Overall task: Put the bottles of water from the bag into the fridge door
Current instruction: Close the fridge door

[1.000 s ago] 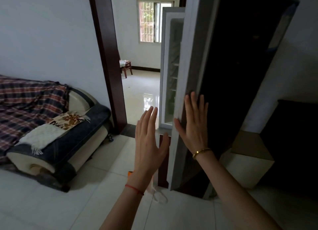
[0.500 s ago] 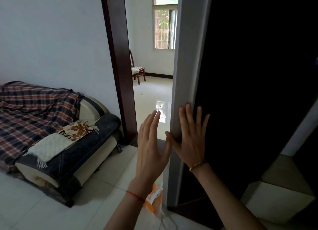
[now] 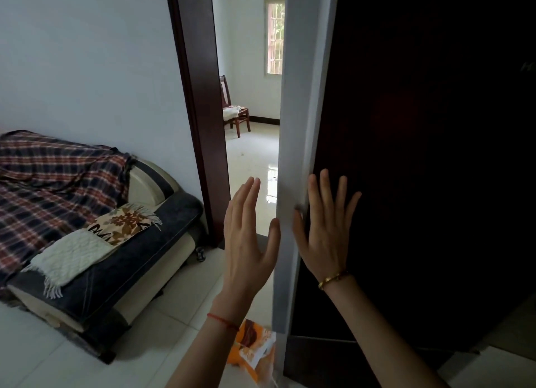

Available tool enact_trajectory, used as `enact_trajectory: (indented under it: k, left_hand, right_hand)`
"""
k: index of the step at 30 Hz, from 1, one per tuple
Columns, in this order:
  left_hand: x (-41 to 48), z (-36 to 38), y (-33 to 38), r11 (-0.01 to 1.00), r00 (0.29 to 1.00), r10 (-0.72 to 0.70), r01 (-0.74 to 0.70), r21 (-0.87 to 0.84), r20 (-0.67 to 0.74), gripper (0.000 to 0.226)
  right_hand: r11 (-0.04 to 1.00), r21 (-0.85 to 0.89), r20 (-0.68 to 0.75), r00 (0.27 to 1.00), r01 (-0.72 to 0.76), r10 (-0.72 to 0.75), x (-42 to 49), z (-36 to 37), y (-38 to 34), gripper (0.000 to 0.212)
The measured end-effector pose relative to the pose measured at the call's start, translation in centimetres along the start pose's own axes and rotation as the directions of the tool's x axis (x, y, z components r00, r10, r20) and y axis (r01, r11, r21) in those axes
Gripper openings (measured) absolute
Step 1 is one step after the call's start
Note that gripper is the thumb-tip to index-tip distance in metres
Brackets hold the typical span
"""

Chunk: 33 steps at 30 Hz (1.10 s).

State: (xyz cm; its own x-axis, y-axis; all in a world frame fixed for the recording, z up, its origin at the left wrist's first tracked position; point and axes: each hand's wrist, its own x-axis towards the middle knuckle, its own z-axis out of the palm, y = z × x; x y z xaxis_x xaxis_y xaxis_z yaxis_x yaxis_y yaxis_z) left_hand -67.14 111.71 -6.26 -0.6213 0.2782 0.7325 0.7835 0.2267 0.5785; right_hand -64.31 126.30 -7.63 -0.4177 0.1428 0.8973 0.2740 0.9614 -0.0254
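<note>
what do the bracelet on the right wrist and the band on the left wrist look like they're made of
Right-wrist bracelet: looks like polished gold-coloured metal, a rigid ring that catches light. Whether it is real gold cannot be told. Left-wrist band: looks like thin red thread or cord, matte and slightly uneven.

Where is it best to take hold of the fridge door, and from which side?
Probably the fridge door is best gripped by its pale vertical edge, from the left. That edge stands free, while the dark front shows no handle. The right hand lies flat there now.
</note>
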Motion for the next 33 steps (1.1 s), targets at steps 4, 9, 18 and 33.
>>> enact_trajectory:
  k: [4,9,18,33]
  left_hand:
    - [2.2,1.7,-2.0,1.000,1.000,-0.006,0.006,-0.012,0.025,0.067]
    - [4.9,3.6,-4.9,0.999,0.997,0.010,-0.007,-0.034,0.076,0.068]
    - [10.1,7.4,-9.9,0.995,0.977,0.086,-0.073,-0.072,0.196,0.072]
    - [12.4,12.2,-14.4,0.965,0.919,0.162,-0.072,-0.251,0.359,0.071]
  right_hand:
    - [0.999,-0.029,0.019,0.999,-0.029,0.030,1.3,2.8,1.0,0.070]
    - [0.995,-0.096,0.038,0.998,-0.037,0.041,3.1,6.1,2.4,0.072]
    - [0.954,-0.289,0.059,0.993,-0.084,0.105,5.2,10.9,4.6,0.071]
    - [0.892,-0.446,0.007,0.996,-0.077,0.089,5.1,12.4,4.9,0.074]
